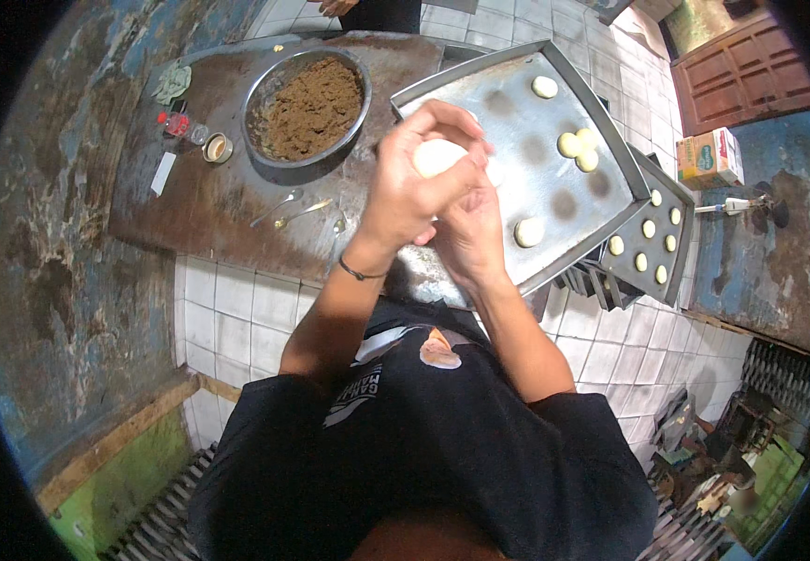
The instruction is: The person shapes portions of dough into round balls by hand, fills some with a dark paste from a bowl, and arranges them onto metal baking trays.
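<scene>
My left hand (403,187) is curled around a pale dough ball (437,158), held up over the table and the near-left edge of a large metal tray (554,70). Pressed against it from the right is my right hand (476,224), its fingers closed at the dough and partly hidden behind the left. On the tray sit several small round dough balls: one (544,87) at the far side, a touching cluster (579,148) at the right and one (529,233) near the front. To the left stands a metal bowl (253,140) of crumbly brown filling (313,107).
Spoons (279,207) lie before the bowl. A small cup (218,148), a red-capped bottle (176,123) and a green cloth (172,83) are at the left. More dough balls sit on a lower dark tray (674,257) at right, beside a carton (709,157). Another person's hand (332,7) shows beyond the table.
</scene>
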Tool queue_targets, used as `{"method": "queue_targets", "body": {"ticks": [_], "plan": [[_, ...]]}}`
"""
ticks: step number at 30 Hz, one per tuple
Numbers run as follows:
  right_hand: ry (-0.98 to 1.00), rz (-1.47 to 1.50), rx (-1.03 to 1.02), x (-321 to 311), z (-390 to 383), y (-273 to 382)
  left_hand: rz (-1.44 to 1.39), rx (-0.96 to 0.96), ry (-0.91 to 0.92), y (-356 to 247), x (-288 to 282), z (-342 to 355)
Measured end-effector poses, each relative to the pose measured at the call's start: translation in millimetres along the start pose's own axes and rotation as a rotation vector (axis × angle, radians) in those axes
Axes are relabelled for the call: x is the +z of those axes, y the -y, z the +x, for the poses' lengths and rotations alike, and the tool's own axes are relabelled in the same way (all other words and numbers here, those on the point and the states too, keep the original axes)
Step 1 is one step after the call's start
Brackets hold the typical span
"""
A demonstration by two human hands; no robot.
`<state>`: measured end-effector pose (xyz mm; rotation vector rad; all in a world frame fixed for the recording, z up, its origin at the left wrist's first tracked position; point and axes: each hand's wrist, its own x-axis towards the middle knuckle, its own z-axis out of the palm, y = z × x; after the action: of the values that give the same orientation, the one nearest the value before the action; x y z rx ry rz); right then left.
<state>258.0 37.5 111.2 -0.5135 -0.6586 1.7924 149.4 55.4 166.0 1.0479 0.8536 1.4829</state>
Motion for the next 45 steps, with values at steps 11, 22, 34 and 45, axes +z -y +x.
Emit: {"method": "queue_targets", "body": {"ticks": [11,22,34,45], "plan": [[0.027,-0.444,-0.273,-31.3,-16.2,58.1,-0.117,0.170,0.188,20.6,47.8,-1.3],[-0.050,-1.221,-0.163,-74.7,7.8,118.3,0.498,0.045,0.259,120.9,32.7,32.8],[0.145,-1.905,-0.066,-277.3,122.5,85.6,1.003,0.155,0.047,209.9,-12.8,56.7],[0.059,-0.994,0.417,-276.2,163.3,89.4,1.196,0.173,-0.047,216.3,-14.7,44.2]]}}
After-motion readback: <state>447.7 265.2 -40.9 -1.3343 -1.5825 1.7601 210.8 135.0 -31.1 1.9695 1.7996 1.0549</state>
